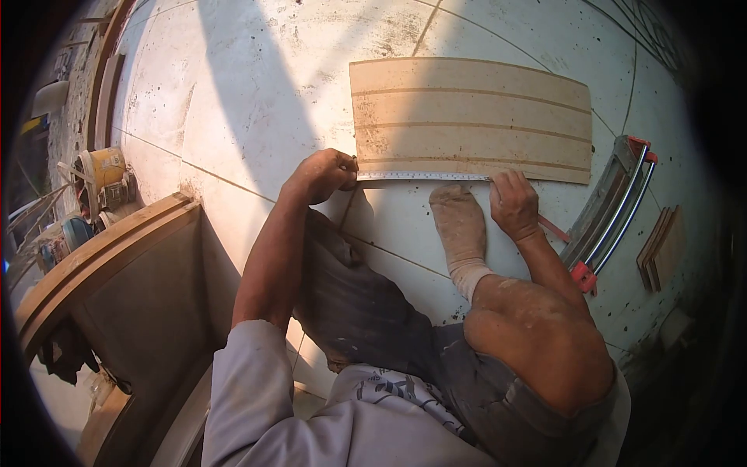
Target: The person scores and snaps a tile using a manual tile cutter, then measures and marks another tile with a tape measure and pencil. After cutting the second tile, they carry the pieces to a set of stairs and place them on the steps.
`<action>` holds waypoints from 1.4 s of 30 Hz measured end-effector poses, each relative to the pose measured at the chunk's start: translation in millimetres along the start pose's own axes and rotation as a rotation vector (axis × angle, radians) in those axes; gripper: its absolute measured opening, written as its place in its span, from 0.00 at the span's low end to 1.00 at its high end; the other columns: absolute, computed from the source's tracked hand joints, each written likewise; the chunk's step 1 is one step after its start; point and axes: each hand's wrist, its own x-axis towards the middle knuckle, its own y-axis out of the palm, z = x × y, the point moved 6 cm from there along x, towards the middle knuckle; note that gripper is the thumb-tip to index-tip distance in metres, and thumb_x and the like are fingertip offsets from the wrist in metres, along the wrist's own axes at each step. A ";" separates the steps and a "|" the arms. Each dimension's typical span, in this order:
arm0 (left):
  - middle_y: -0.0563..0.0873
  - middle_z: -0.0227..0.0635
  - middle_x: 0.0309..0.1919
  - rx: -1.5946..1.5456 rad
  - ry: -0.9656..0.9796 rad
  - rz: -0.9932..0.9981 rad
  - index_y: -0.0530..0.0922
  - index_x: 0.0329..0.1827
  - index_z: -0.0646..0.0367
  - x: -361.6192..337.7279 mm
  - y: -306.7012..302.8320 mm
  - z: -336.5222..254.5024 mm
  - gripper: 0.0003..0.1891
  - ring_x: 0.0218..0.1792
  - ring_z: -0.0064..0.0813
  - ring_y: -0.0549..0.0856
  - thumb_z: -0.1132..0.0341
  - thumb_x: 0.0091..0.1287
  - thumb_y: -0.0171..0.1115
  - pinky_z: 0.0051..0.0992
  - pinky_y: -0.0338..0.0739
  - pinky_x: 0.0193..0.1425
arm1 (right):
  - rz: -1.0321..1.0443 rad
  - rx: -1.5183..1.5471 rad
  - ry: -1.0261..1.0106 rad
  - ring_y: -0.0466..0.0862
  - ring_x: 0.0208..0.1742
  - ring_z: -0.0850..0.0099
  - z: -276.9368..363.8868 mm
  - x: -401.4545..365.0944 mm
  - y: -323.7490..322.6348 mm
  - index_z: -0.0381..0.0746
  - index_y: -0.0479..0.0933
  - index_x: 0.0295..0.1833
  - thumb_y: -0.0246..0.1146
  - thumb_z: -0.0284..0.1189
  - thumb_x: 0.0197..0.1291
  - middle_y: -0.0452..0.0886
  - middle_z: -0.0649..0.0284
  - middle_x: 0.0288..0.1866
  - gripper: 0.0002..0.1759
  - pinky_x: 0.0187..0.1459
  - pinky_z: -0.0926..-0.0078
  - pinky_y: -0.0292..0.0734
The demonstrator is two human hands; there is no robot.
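A beige tile (475,109) with several brown stripes lies flat on the floor in front of me. Along its near edge runs the white, scale-marked blade of a tape measure (424,177). My left hand (325,170) is closed on the blade's left end, at the tile's near left corner. Towards the right, the fingers of my right hand (513,204) are closed on the other end of the blade, beside the tile's near edge. Whether a case sits inside that hand is hidden. My socked foot (457,226) rests on the floor between both hands, just below the blade.
A tile cutter (611,214) with metal rails and red ends stands right of my right hand. Past it lean several tile pieces (660,247). A curved wooden-edged panel (124,261) is at left, with a yellow container (105,167) and tools behind it. Cables (642,31) lie far right.
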 end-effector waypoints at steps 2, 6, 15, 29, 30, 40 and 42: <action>0.86 0.38 0.29 0.060 -0.053 -0.019 0.84 0.41 0.64 -2.0 -0.7 -4.5 0.14 0.31 0.26 0.83 0.67 0.53 0.62 0.26 0.76 0.41 | 0.001 0.001 0.011 0.75 0.35 0.57 -0.4 -0.8 -1.7 0.38 0.70 0.33 0.58 0.20 0.47 0.70 0.56 0.30 0.06 0.37 0.63 0.74; 0.86 0.38 0.28 0.029 -0.028 -0.042 0.84 0.40 0.64 5.5 4.2 0.3 0.14 0.30 0.26 0.82 0.67 0.52 0.62 0.27 0.76 0.39 | -0.011 0.011 0.012 0.75 0.34 0.57 -4.0 -1.7 -1.2 0.37 0.71 0.35 0.60 0.20 0.47 0.71 0.55 0.30 0.07 0.36 0.63 0.74; 0.79 0.32 0.19 -0.070 0.000 -0.127 0.79 0.25 0.67 0.1 7.8 -4.0 0.09 0.23 0.22 0.75 0.68 0.51 0.58 0.25 0.71 0.32 | -0.034 0.052 0.022 0.75 0.33 0.57 -7.3 -4.8 0.4 0.36 0.71 0.33 0.59 0.20 0.48 0.71 0.56 0.29 0.06 0.34 0.64 0.74; 0.76 0.32 0.16 -0.078 0.111 -0.166 0.77 0.22 0.68 -10.1 18.1 -36.5 0.09 0.20 0.21 0.74 0.69 0.49 0.53 0.23 0.68 0.28 | -0.118 0.072 0.063 0.77 0.35 0.58 -11.8 -13.8 -0.8 0.38 0.70 0.34 0.56 0.22 0.45 0.72 0.55 0.32 0.07 0.35 0.65 0.76; 0.77 0.33 0.16 -0.055 0.115 -0.125 0.78 0.22 0.68 -9.3 16.2 -34.8 0.09 0.21 0.22 0.75 0.69 0.50 0.54 0.24 0.70 0.29 | -0.128 0.086 0.046 0.76 0.34 0.58 -11.0 -12.3 -0.5 0.38 0.68 0.33 0.57 0.21 0.44 0.70 0.55 0.31 0.07 0.33 0.66 0.76; 0.83 0.33 0.22 0.076 -0.023 -0.198 0.83 0.31 0.64 1.3 10.1 -1.2 0.10 0.27 0.24 0.79 0.69 0.51 0.57 0.25 0.75 0.37 | -0.029 0.094 0.044 0.75 0.34 0.53 -12.5 -3.7 10.9 0.35 0.68 0.34 0.57 0.19 0.49 0.69 0.52 0.30 0.07 0.35 0.60 0.75; 0.83 0.33 0.22 0.081 -0.027 -0.227 0.83 0.32 0.63 3.7 10.9 4.9 0.10 0.27 0.22 0.79 0.69 0.51 0.57 0.24 0.75 0.37 | -0.031 0.107 0.037 0.76 0.34 0.53 -9.7 -2.2 10.9 0.35 0.68 0.34 0.57 0.19 0.49 0.70 0.52 0.31 0.07 0.35 0.61 0.75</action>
